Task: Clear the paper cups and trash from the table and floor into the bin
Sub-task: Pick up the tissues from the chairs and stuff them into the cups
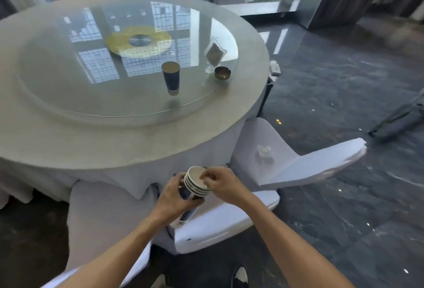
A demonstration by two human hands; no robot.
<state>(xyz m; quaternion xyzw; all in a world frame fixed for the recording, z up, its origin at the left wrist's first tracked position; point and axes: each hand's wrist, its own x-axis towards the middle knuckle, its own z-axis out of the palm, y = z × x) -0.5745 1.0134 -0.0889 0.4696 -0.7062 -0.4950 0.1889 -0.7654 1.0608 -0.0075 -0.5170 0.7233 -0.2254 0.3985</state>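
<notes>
Left hand (175,192) wraps nested cups (195,183), bracing stack; right hand (220,181) pinches top rim, seating it; one cup (171,76) remains on table (137,141); tissue (263,151) on chair (298,164).

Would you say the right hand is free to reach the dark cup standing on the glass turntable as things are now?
Probably not yet: the right hand is pinching the rim of the stacked cups held by the left hand. The path to the dark cup looks unobstructed.

Left hand (175,192) grips nested cup stack (196,182); right hand (220,183) pinches top rim. Lone cup (171,78) upright on table (114,141).
</notes>
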